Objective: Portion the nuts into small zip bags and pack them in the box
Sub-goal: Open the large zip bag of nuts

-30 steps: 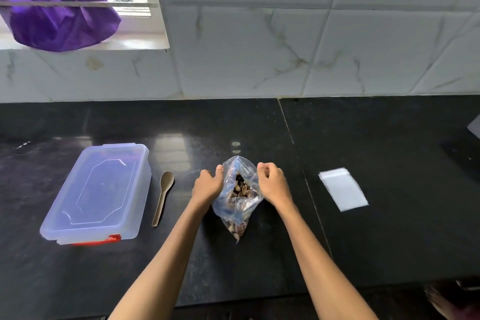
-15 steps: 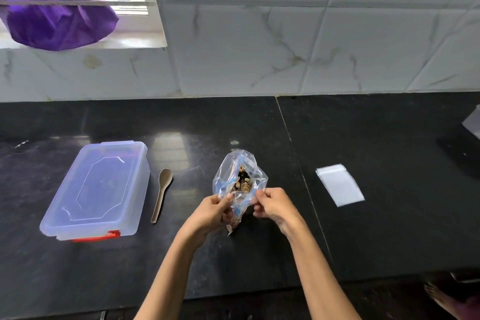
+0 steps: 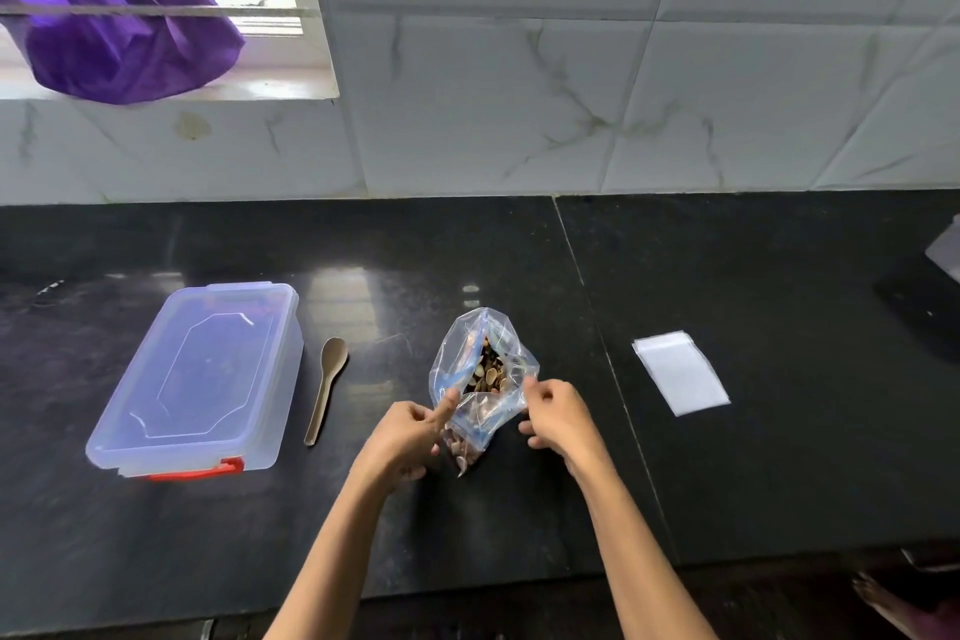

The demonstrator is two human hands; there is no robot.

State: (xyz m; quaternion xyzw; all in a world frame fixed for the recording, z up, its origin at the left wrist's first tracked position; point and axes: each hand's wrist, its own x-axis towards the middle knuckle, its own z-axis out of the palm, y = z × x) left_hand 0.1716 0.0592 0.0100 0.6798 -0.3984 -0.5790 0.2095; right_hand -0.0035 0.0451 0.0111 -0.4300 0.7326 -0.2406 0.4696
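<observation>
We see one open bag of nuts (image 3: 485, 374) mid-counter (image 3: 779, 457), left hand (image 3: 402, 439) and right hand (image 3: 558, 418) each with a pinching grip on its lower sides. One lidded box (image 3: 200, 379), one spoon (image 3: 327, 387) left; one stack of small zip bags (image 3: 680, 372) right, count unclear.

Open clear bag of nuts (image 3: 483, 379) stands between lidded box (image 3: 202, 379) and flat zip bags (image 3: 681, 372).
</observation>
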